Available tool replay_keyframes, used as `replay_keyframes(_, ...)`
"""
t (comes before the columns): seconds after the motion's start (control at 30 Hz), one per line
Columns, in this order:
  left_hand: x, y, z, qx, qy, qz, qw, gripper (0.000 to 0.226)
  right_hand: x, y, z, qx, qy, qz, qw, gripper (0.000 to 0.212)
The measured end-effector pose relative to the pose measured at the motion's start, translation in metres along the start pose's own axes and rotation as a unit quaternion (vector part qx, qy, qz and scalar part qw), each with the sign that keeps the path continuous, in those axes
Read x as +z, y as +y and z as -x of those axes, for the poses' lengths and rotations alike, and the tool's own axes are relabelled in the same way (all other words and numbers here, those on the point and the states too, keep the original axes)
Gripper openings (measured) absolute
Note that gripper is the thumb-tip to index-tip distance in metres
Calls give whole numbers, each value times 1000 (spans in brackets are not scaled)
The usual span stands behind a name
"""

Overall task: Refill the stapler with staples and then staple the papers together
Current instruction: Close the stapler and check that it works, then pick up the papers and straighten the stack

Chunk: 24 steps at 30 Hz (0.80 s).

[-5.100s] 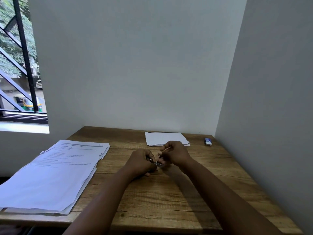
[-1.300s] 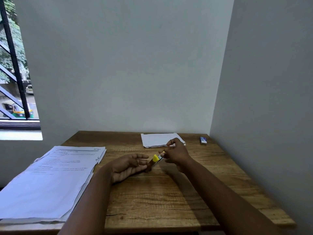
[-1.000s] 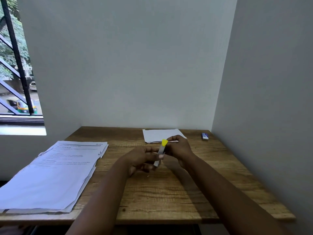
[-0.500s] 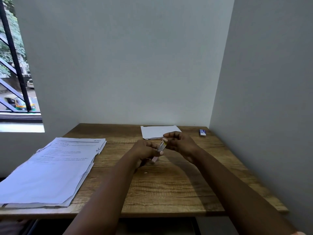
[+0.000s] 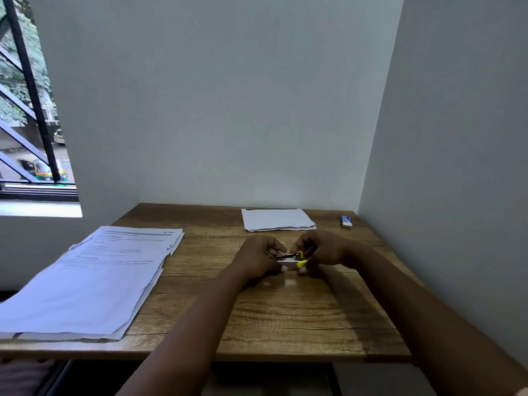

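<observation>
A small stapler (image 5: 290, 259) with a metal body and a yellow tip lies level between my hands, just above the wooden table (image 5: 285, 315). My left hand (image 5: 257, 257) grips its left end. My right hand (image 5: 323, 248) pinches its right end by the yellow tip; its fingers hide part of the stapler. A thick stack of printed papers (image 5: 94, 281) lies at the table's left. A small white paper stack (image 5: 275, 220) rests near the back wall. A small blue and white staple box (image 5: 346, 221) sits in the back right corner.
Walls close the table in at the back and on the right. A barred window (image 5: 28, 110) opens on the left. The stack of printed papers overhangs the table's front left edge.
The stapler has turned from pointing up and tilted to lying level, lower, near the table. Both hands have dropped with it and stayed closed on its ends.
</observation>
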<state>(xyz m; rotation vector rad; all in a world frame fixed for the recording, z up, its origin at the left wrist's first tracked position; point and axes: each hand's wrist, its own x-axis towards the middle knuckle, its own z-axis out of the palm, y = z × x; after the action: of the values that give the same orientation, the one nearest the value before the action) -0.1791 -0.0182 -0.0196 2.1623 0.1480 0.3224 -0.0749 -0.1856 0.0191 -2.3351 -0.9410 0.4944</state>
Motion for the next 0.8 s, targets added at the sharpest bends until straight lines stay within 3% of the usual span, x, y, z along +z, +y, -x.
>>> replay_keyframes(0.1, 3, 1, 1, 7, -16, -33, 999, 40, 0, -1, 0, 29, -25, 78, 996, 40)
replay_keyframes(0.17, -8, -4, 3, 6, 22, -32, 999, 30, 2, -3, 0, 34, -15, 96, 995, 46)
replay_keyframes(0.23, -34, -13, 6, 4, 64, -64, 996, 20, 7, -8, -2, 23, 15, 76, 997, 49)
replay_keyframes(0.4, -135, -51, 27, -50, 156, -155, 974, 13, 35, -47, -16, -69, 145, 11, 987, 32)
replay_keyframes(0.47, -173, -69, 41, -77, 207, -187, 957, 9, 52, -71, -24, -96, 161, -10, 982, 26)
replay_keyframes(0.63, -243, -115, 85, -186, 316, -257, 894, 15, 102, -124, -44, -116, 94, -86, 985, 24)
replay_keyframes(0.73, -262, -135, 103, -264, 326, -299, 857, 29, 129, -152, -54, -100, 41, -112, 988, 30)
replay_keyframes(0.8, -265, -143, 110, -310, 313, -288, 850, 33, 147, -165, -59, -81, 20, -114, 990, 30)
